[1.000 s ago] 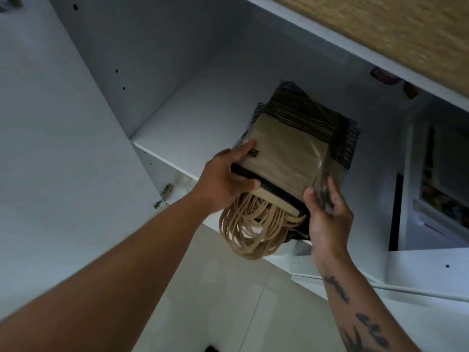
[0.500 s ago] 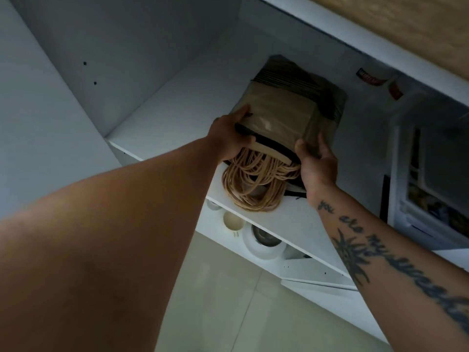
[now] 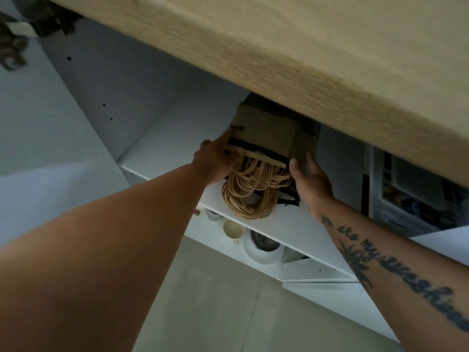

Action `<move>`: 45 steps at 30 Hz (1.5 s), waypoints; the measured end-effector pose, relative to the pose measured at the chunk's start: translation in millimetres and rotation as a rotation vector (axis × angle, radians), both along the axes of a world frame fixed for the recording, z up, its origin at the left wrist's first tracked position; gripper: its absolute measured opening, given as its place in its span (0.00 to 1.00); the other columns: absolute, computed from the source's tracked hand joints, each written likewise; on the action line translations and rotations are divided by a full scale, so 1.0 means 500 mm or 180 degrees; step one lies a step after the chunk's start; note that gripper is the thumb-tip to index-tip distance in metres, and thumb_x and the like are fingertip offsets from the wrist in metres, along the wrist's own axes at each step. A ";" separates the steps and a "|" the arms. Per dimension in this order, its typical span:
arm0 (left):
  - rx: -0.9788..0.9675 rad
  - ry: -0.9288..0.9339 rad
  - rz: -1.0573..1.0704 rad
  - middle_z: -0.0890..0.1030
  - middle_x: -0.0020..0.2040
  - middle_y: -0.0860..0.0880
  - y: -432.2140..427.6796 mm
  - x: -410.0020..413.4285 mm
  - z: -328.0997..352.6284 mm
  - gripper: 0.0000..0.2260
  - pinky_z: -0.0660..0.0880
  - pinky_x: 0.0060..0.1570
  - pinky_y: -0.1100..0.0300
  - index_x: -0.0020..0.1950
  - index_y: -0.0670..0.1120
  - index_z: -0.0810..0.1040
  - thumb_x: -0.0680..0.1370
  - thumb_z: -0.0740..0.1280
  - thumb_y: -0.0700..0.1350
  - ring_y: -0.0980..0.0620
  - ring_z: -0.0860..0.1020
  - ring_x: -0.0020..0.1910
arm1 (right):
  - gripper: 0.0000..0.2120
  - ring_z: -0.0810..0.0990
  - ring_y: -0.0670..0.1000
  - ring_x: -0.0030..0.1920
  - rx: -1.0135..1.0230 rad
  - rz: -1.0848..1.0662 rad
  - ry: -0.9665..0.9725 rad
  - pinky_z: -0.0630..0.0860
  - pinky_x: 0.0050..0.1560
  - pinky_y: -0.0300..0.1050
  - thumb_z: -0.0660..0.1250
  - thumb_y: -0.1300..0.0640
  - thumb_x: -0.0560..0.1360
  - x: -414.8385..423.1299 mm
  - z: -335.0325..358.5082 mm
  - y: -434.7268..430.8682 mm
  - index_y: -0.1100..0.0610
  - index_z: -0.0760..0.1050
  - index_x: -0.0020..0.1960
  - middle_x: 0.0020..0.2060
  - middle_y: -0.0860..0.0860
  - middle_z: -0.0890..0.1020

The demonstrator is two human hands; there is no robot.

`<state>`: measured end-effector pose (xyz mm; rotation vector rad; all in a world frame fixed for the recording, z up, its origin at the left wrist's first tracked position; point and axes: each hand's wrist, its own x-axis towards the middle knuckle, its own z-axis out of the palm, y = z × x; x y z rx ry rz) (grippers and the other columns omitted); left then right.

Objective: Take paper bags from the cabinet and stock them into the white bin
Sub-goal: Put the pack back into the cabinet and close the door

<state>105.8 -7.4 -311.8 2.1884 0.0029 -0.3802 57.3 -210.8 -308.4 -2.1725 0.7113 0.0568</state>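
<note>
A stack of brown paper bags (image 3: 266,130) in a clear wrap lies on a white cabinet shelf (image 3: 175,141), its bundle of tan rope handles (image 3: 251,189) hanging over the shelf's front edge. My left hand (image 3: 215,161) grips the stack's left front corner, thumb on top. My right hand (image 3: 308,174) holds its right front corner, thumb against the side. The stack's far end is hidden behind the wooden countertop edge. The white bin is not in view.
A wooden countertop (image 3: 330,59) overhangs the cabinet from above. The lower shelf holds a cream cup (image 3: 232,231) and a white bowl (image 3: 262,250). A white cabinet side wall (image 3: 33,138) stands left. Beige floor tiles (image 3: 228,301) lie below.
The stack has gone deeper onto the shelf with both hands on it, and my view has dropped so the countertop now covers its far end.
</note>
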 end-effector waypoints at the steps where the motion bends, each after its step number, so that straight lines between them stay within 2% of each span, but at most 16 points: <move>1: 0.0078 -0.0018 -0.0028 0.71 0.65 0.38 0.008 -0.008 0.005 0.25 0.74 0.59 0.45 0.75 0.58 0.54 0.79 0.57 0.55 0.36 0.74 0.59 | 0.30 0.69 0.60 0.67 -0.0014 0.0007 0.0025 0.70 0.65 0.54 0.60 0.38 0.74 -0.013 0.005 -0.001 0.40 0.56 0.73 0.70 0.56 0.67; 6: 0.0465 0.0114 -0.0109 0.65 0.70 0.34 0.072 -0.061 0.021 0.27 0.64 0.68 0.43 0.76 0.58 0.49 0.79 0.53 0.60 0.35 0.64 0.70 | 0.28 0.67 0.59 0.69 -0.0047 0.0131 0.0221 0.70 0.62 0.50 0.58 0.40 0.75 -0.090 0.042 0.008 0.40 0.55 0.73 0.72 0.55 0.64; 12: 0.0659 0.0421 0.0057 0.61 0.75 0.38 0.200 -0.181 0.088 0.31 0.63 0.69 0.44 0.77 0.56 0.47 0.77 0.52 0.63 0.37 0.63 0.72 | 0.25 0.67 0.57 0.69 0.0344 -0.0010 0.0302 0.71 0.64 0.58 0.56 0.40 0.76 -0.175 0.125 0.091 0.42 0.59 0.72 0.72 0.51 0.66; 14: 0.0695 0.0527 0.0113 0.61 0.75 0.39 0.246 -0.229 0.117 0.31 0.64 0.68 0.44 0.77 0.54 0.47 0.77 0.53 0.62 0.36 0.64 0.70 | 0.25 0.71 0.56 0.66 0.0411 -0.0075 0.0320 0.74 0.59 0.54 0.56 0.40 0.76 -0.207 0.163 0.132 0.42 0.61 0.72 0.72 0.50 0.67; 16: 0.0703 0.0560 0.0072 0.66 0.72 0.39 0.284 -0.278 0.151 0.32 0.67 0.66 0.43 0.77 0.53 0.48 0.77 0.54 0.63 0.35 0.69 0.67 | 0.24 0.75 0.56 0.61 0.0446 -0.0029 0.0355 0.76 0.53 0.50 0.55 0.40 0.76 -0.241 0.200 0.168 0.42 0.61 0.72 0.71 0.50 0.67; 19: 0.0772 0.0630 0.0054 0.63 0.74 0.40 0.330 -0.347 0.216 0.33 0.65 0.67 0.46 0.77 0.52 0.48 0.77 0.54 0.63 0.37 0.66 0.69 | 0.24 0.67 0.55 0.70 0.0492 0.0145 0.0374 0.66 0.68 0.50 0.55 0.41 0.77 -0.294 0.250 0.209 0.44 0.61 0.72 0.73 0.51 0.65; 22: 0.0887 0.0671 0.0108 0.59 0.76 0.42 0.373 -0.404 0.292 0.33 0.62 0.70 0.47 0.77 0.50 0.47 0.78 0.54 0.62 0.38 0.62 0.73 | 0.23 0.67 0.55 0.70 0.0392 0.0281 0.0415 0.65 0.67 0.49 0.54 0.41 0.77 -0.342 0.309 0.238 0.43 0.61 0.72 0.72 0.51 0.65; 26: 0.0917 0.0373 0.0349 0.58 0.76 0.42 0.437 -0.460 0.397 0.31 0.60 0.71 0.47 0.77 0.49 0.48 0.79 0.56 0.58 0.39 0.59 0.74 | 0.22 0.71 0.53 0.64 -0.0159 0.0641 0.0343 0.67 0.60 0.46 0.53 0.42 0.78 -0.400 0.395 0.260 0.42 0.62 0.71 0.69 0.52 0.66; 29: 0.0974 -0.0262 0.0669 0.61 0.75 0.43 0.486 -0.493 0.479 0.28 0.62 0.69 0.46 0.76 0.47 0.54 0.79 0.59 0.52 0.41 0.61 0.73 | 0.22 0.70 0.51 0.63 -0.0794 0.1236 0.0003 0.68 0.55 0.44 0.53 0.45 0.79 -0.405 0.461 0.274 0.45 0.62 0.72 0.67 0.51 0.66; 31: 0.1139 -0.0690 0.0805 0.63 0.74 0.43 0.522 -0.506 0.526 0.27 0.62 0.69 0.45 0.75 0.47 0.58 0.79 0.61 0.51 0.42 0.61 0.73 | 0.22 0.70 0.51 0.64 -0.1081 0.1424 -0.0311 0.70 0.57 0.45 0.54 0.47 0.79 -0.385 0.502 0.279 0.48 0.62 0.72 0.66 0.51 0.68; 33: 0.1370 -0.0866 0.0941 0.64 0.73 0.43 0.565 -0.517 0.553 0.27 0.63 0.68 0.44 0.75 0.46 0.60 0.78 0.62 0.52 0.41 0.61 0.72 | 0.22 0.67 0.53 0.67 -0.1300 0.1477 -0.0457 0.71 0.61 0.49 0.54 0.47 0.79 -0.359 0.531 0.280 0.49 0.62 0.72 0.68 0.52 0.67; 36: 0.1791 -0.0546 0.1093 0.63 0.74 0.43 0.645 -0.550 0.552 0.30 0.63 0.67 0.40 0.75 0.47 0.58 0.77 0.62 0.56 0.39 0.60 0.72 | 0.26 0.56 0.58 0.74 -0.1775 0.1632 -0.0140 0.65 0.69 0.57 0.56 0.44 0.78 -0.327 0.556 0.282 0.48 0.55 0.74 0.75 0.54 0.57; 41: 0.2282 0.0271 0.1274 0.62 0.75 0.45 0.764 -0.646 0.496 0.34 0.60 0.67 0.39 0.76 0.50 0.54 0.75 0.59 0.63 0.40 0.59 0.73 | 0.37 0.42 0.59 0.76 -0.2003 0.1858 0.0604 0.51 0.73 0.63 0.58 0.40 0.75 -0.308 0.558 0.294 0.49 0.42 0.76 0.77 0.54 0.43; 45: 0.2708 0.0047 0.1234 0.65 0.73 0.44 0.782 -0.690 0.460 0.37 0.61 0.67 0.42 0.77 0.52 0.51 0.74 0.59 0.64 0.40 0.64 0.70 | 0.42 0.41 0.62 0.75 -0.2390 0.1839 0.0666 0.47 0.73 0.64 0.60 0.38 0.74 -0.313 0.552 0.313 0.52 0.40 0.76 0.76 0.55 0.42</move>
